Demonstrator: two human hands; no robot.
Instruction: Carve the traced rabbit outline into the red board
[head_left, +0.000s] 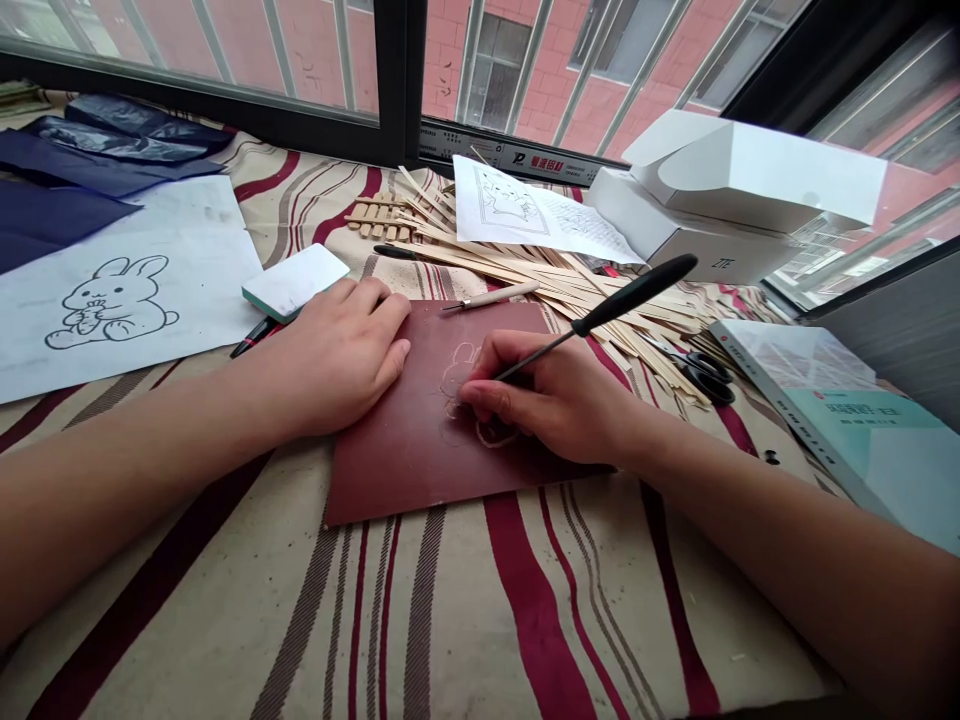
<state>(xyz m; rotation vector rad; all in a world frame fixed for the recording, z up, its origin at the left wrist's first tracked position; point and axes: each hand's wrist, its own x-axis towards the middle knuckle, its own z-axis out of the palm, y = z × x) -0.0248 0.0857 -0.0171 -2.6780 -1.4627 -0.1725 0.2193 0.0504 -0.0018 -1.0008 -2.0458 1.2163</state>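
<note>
A dark red board [405,440] lies on the striped cloth, with a pale rabbit outline [466,355] scratched into it. My right hand [551,395] is closed around a carving tool with a black handle [634,295] and a thin metal shaft. Its tip, hidden by my fingers, is down at the drawing. Spread over the board's upper left edge, my left hand [345,345] rests flat and holds no object. At the board's top edge lies a second carving tool [491,296] with a pale wooden handle.
To the left is a paper with a rabbit drawing [120,305], beside dark blue sheets [67,190] and a small white block [296,278]. Thin wooden strips [525,265], scissors [709,375], a white box [720,200] and a book [847,410] lie behind and right.
</note>
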